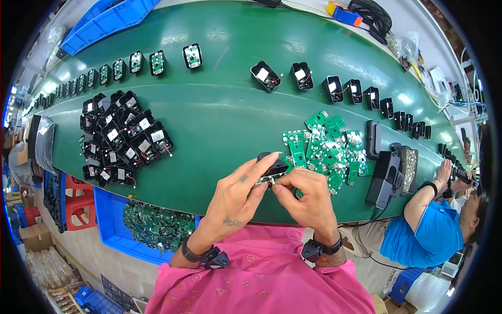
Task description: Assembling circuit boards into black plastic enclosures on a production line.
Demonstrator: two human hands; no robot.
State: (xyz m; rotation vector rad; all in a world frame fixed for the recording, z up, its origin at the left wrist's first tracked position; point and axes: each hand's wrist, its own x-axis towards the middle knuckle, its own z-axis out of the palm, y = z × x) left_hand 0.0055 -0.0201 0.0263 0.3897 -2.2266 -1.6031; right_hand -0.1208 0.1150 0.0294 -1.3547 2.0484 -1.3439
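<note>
My left hand (235,192) is closed around a small black plastic housing (276,167), tilted over the near part of the table. My right hand (307,194) pinches at the housing's near edge, thumb and forefinger together. A small pale part shows between the fingertips of both hands; its kind is too small to tell. Just beyond my right hand lies a loose heap of green circuit boards (327,149). To the left is a pile of black housings (125,137), many with a white block and thin red wires inside.
Along the green table (225,115) run rows of housings, with boards (192,56) at left and without (265,76) at right. A black device (383,178) stands right of the heap. Below left, a blue bin (112,225) holds boards (157,225). A co-worker (426,225) sits at right.
</note>
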